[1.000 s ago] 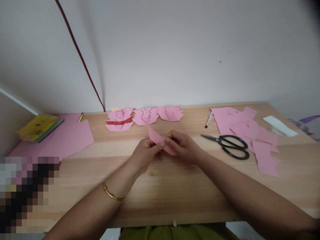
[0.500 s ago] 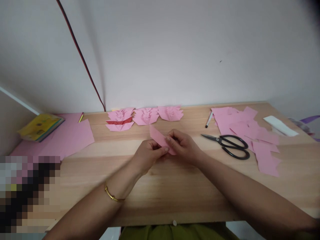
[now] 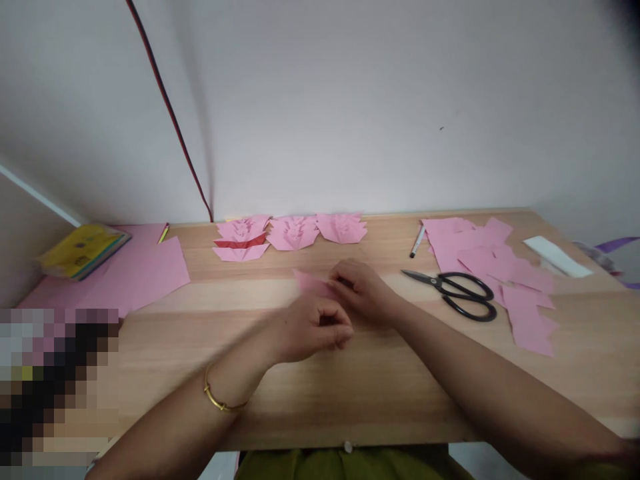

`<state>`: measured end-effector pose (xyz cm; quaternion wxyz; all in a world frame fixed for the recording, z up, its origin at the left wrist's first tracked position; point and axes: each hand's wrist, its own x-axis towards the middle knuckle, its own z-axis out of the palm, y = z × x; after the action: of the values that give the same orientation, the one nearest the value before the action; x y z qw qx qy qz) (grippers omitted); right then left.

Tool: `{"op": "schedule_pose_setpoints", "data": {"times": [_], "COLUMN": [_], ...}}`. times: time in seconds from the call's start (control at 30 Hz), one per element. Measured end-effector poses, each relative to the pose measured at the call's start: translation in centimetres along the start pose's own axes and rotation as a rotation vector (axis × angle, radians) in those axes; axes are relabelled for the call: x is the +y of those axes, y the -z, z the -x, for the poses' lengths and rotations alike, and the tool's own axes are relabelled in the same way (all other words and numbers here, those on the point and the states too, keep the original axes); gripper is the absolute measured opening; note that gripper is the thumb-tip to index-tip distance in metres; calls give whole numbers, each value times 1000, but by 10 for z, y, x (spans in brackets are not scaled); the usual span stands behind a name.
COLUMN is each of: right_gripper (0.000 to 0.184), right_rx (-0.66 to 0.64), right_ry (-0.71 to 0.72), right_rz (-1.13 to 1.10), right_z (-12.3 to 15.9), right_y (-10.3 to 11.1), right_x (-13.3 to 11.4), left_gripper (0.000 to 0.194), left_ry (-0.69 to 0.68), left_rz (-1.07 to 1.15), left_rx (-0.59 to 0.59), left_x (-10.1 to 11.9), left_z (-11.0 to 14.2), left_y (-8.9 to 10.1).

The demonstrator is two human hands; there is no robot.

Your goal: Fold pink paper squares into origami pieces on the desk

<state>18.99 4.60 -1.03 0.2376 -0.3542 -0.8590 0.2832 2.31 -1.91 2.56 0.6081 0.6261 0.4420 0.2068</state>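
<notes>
1. We see a piece of pink paper (image 3: 311, 284) in the R hand (image 3: 364, 290), over the mid part of a wooden table (image 3: 300, 410); whether it touches the tabletop, we can't tell.
2. The paper, as we view it: small, plain, narrow, tapering to a sharp pt. at its upper-L end, w/ a deeper pink toward the fingers. Blur softens its edges, so we can't make out folds or layers; its R end is hidden by the hands.
3. R grip: thumb & fingers pinched on the paper's R part.
4. L hand (image 3: 310, 330), nearer us than the paper: fingers curled toward the thumb, knuckles overlapping the paper's lower edge from our angle. We can't tell if anything is in its grip. A gold bracelet (image 3: 217, 400) rings the L wrist.
5. At the back, by the wall (image 3: 325, 100), we count three groups of cut pink shapes (image 3: 293, 233), jagged-edged, side by side; a red strip (image 3: 240, 241) crosses the leftmost.
6. On the R: black-handled scissors (image 3: 438, 283), tip pointing L, w/ a pen (image 3: 417, 240), loose pink pieces (image 3: 527, 313) & a white strip (image 3: 557, 257) nearby.
7. Far L: a yellow packet (image 3: 83, 250) atop pink sheets (image 3: 160, 273).
</notes>
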Motion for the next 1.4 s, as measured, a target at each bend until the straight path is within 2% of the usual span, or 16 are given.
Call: {"op": "schedule_pose_setpoints", "data": {"times": [0.03,0.1,0.13,0.2,0.33,0.43,0.6,0.73,0.9,1.07,1.2,1.4], "right_gripper": [18,18,18,19,21,20,19,20,18,13,15,16], "right_rx": [-10,-32,-41,-57,-59,-31,-14,-22,-58,-41,-58,-108], "right_ry": [29,57,56,57,78,66,27,48,42,23,55,99], "right_rz": [67,169,200,247,354,392,344,336,308,263,267,260], "right_z": [0,0,0,-2,-8,-11,-11,-10,-8,-1,3,2], "right_y": [-1,-2,-2,-1,1,2,0,-1,2,6,8,10], "right_x": [2,4,4,2,0,2,4,4,1,2,1,3], "left_gripper": [15,14,14,16,21,24,23,21,25,29,27,29], "left_ry": [-95,-201,-228,-216,-255,-260,-243,-237,-237,-241,-221,-259], "left_rz": [-141,-437,-561,-759,-1023,-1113,-1079,-1053,-1125,-1205,-1203,-1144], "left_rx": [140,407,487,526,423,406,406,425,398,365,337,402], "left_x": [1,-1,-3,-11,-25,-27,-24,-25,-27,-24,-22,-26], "left_z": [1,1,-1,-6,-15,-18,-17,-16,-18,-17,-16,-20], "left_y": [4,14,17,22,22,19,21,23,22,20,19,20]}}
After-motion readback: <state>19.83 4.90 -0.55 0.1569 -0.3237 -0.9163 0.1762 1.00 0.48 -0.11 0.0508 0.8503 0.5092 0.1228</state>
